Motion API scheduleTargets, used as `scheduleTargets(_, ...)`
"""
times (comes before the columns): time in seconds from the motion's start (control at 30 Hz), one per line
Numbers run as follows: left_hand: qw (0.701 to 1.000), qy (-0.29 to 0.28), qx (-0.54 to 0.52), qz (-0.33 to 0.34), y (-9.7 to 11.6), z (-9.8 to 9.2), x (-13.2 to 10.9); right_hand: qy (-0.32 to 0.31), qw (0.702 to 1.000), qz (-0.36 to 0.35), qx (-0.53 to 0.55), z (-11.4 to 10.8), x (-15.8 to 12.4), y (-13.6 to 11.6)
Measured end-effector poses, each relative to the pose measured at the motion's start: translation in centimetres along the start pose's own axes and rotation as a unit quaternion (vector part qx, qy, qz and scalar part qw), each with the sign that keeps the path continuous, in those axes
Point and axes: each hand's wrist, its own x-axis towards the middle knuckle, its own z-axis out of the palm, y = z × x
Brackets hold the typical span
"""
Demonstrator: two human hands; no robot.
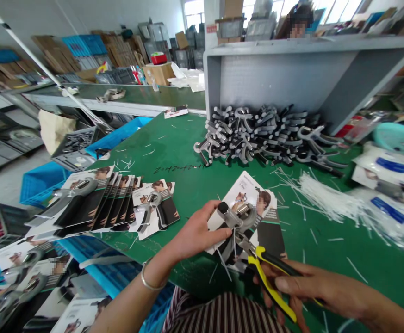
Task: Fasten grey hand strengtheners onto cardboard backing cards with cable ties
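Green desk (184,138) carried a grey bin (285,78) tipped on its side, spring exercisers (250,134) heaped at its mouth. Left grip (198,231), partly closed, held a printed card (246,182) and its exerciser (253,221) near the desk edge. Right grip (306,282), closed, held yellow-black pliers (257,252), tip beside white tie ends (224,265).

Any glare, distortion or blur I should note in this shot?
Head view: the windows behind are blown out to white; head view: wide-angle stretch splays the walls of the grey bin; head view: the co-worker's head is partly pixelated; head view: left hand, right hand and pliers read clearly.
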Motion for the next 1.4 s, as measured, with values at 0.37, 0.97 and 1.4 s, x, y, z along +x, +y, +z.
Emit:
scheduleTargets(0.37,0.998,-0.005,-0.062,-0.021,-1.1,0.5,0.8,0.079,0.992,0.019,0.097,0.9,1.5,0.9)
scheduleTargets(0.97,0.819,0.287,-0.495,-0.045,-1.1,4.8,3.7,-0.093,0.951,-0.119,0.269,3.1,6.1,4.4)
scheduleTargets(1.4,0.863,0.261,-0.427,-0.068,-1.3,5.6,3.0,-0.112,0.928,-0.127,0.332,3.8,8.6,5.3)
